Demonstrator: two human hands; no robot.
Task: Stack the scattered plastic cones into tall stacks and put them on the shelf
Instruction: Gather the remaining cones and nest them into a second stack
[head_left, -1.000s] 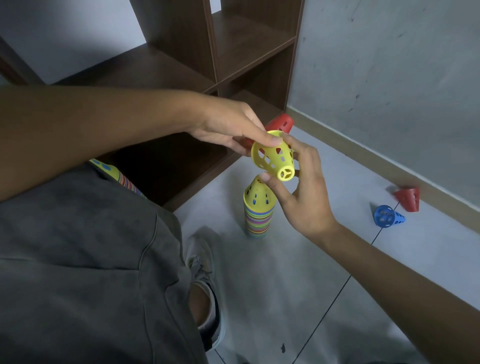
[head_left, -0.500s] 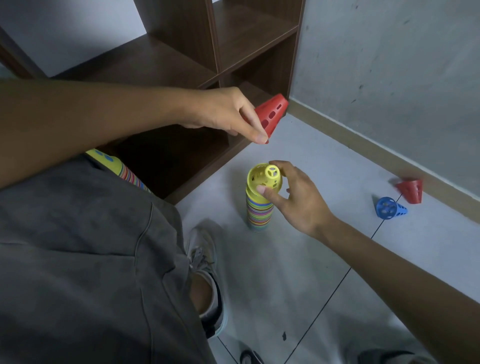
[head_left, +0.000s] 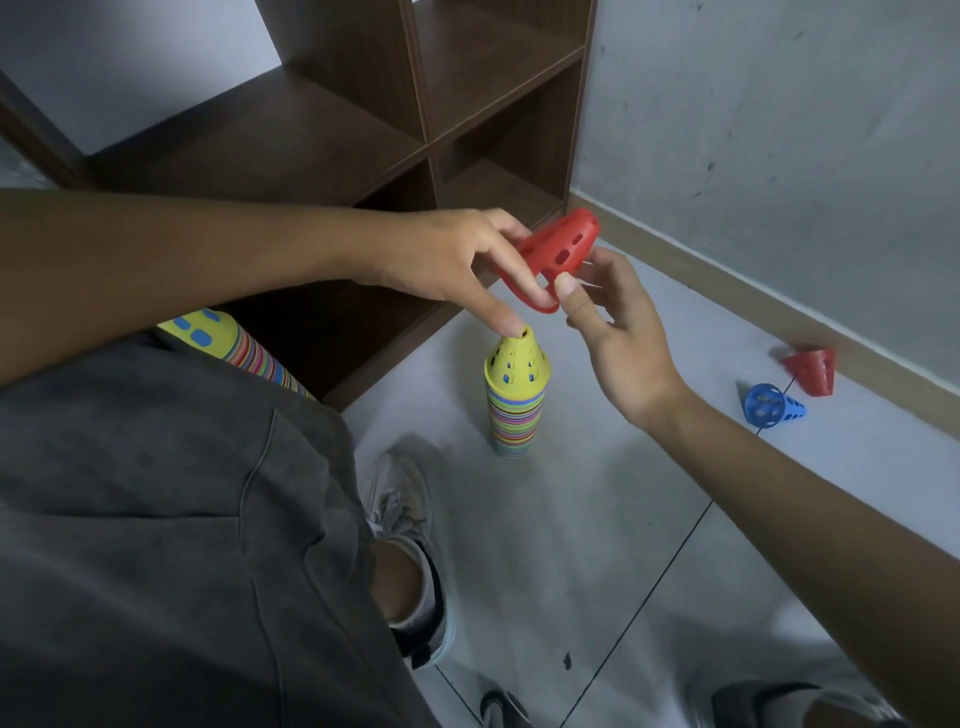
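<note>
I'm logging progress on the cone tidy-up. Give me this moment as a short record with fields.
held cone: red cone, gripped by left hand and right hand
floor stack: striped stack, yellow cone on top, upright
second stack: lying by the lap
loose cones: blue cone, small red cone, by the wall
shelf: no cones visible

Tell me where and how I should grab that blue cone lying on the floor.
The blue cone lies on its side, wide open rim facing the camera, narrow tip pointing right toward the wall. Probably best to come from above and pinch across the tapered body just behind the rim; the perforated wall gives purchase, and the red cone beside it stays clear.
</note>
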